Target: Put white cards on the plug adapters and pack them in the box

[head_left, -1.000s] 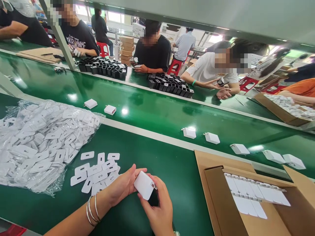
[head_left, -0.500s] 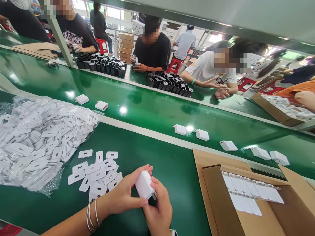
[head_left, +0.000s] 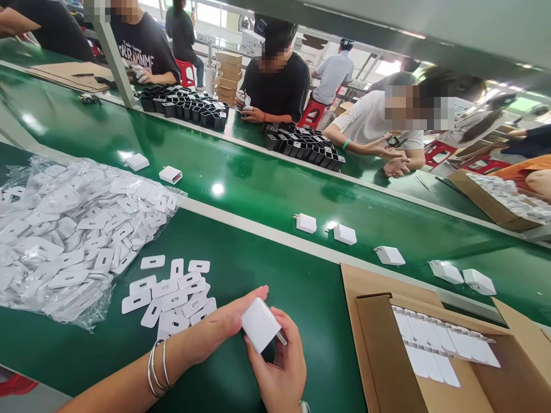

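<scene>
A white plug-in charger [head_left: 260,326] with metal prongs is in my right hand [head_left: 282,367], its thumb and fingers around the lower right end near the prongs. My left hand [head_left: 215,330], with bracelets at the wrist, lies flat against the charger's upper left side, fingers stretched out; part of them is hidden behind it. Left of my hands lies a loose pile of white flat end covers [head_left: 174,300], each with a rectangular slot. Beyond it, a clear plastic bag [head_left: 92,229] is full of the same covers.
An open cardboard box [head_left: 374,344] at the right holds rows of white chargers [head_left: 430,335]. Across the bench, a green conveyor belt [head_left: 245,198] carries several spaced chargers. Co-workers sit on the far side near black housings [head_left: 305,146]. A metal post [head_left: 114,57] rises at the left.
My left hand's fingers have straightened and its thumb has come off the charger's lower edge. The charger has turned and shifted slightly right in my right hand. Chargers on the belt have moved left.
</scene>
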{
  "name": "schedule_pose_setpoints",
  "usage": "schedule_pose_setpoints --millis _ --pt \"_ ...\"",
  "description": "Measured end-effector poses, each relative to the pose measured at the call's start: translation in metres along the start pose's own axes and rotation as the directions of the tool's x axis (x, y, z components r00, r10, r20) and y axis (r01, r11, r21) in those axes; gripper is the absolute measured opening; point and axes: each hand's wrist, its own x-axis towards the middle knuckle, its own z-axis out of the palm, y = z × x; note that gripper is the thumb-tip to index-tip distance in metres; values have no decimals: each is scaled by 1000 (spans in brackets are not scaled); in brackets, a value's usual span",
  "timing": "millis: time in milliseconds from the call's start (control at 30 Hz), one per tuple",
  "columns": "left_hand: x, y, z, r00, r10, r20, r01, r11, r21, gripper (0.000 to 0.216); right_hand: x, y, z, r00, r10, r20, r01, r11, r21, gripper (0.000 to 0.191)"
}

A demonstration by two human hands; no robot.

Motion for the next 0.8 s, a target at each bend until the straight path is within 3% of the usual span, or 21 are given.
schedule_pose_setpoints --millis 300,567,667,800 --pt "5 -6 -2 998 -9 -58 0 988 -152 65 2 0 2 1000 8 -2 -8 1000 -28 46" --pt "4 -6 3 996 -41 -83 45 998 51 87 10 -6 -1 997 52 55 -48 997 -56 39" --pt "3 -7 4 997 -22 -75 25 999 44 88 16 -3 -3 992 78 95 -79 997 12 39" --pt "5 -6 4 997 -53 -57 41 982 -187 85 26 0 -8 970 140 198 -187 953 240 39"
